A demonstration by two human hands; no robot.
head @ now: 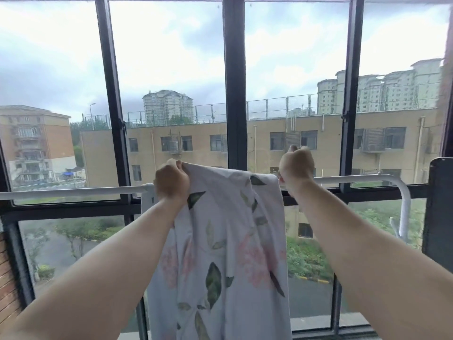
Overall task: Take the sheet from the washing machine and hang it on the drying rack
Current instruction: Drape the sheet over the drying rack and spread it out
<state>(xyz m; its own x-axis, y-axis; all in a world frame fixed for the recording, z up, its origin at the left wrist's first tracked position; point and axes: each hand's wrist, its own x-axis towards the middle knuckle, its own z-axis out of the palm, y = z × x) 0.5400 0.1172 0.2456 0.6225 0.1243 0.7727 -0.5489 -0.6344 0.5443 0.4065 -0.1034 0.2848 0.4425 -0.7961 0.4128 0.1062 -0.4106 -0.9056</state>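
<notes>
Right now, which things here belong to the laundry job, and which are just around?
Job: sheet, draped over the drying rack rail; left hand and right hand gripping its top edges.
Just around: window frame, buildings outside, dark panel at right, brick wall at left.

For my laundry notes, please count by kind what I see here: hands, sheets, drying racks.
Hands: 2, left hand and right hand
Sheets: 1, floral sheet
Drying racks: 1, white rack
Total: 4
</notes>
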